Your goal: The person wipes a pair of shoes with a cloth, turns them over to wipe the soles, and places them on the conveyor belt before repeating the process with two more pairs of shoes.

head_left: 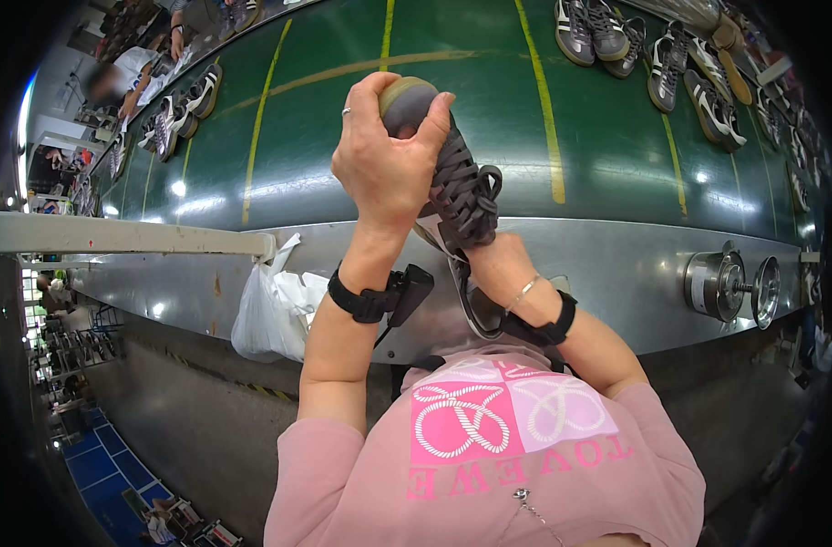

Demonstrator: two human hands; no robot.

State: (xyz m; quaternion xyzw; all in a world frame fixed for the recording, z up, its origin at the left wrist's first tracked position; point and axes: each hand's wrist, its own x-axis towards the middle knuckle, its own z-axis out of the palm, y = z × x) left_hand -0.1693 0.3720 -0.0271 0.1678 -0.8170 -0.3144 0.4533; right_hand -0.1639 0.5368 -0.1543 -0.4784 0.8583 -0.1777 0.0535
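Both hands on one grey sneaker, held up over green conveyor belt: left hand fingers clamp toe to steady it; right hand sits inside shoe, fingers hidden, can't tell.

Shoe before belt, bag left

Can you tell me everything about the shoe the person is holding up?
The grey suede-looking sneaker with dark laces is held upright, toe up, above the green conveyor belt. It has a tan rubber toe and a pale side stripe. The left hand wraps its toe; the right hand is tucked into its opening, mostly hidden.
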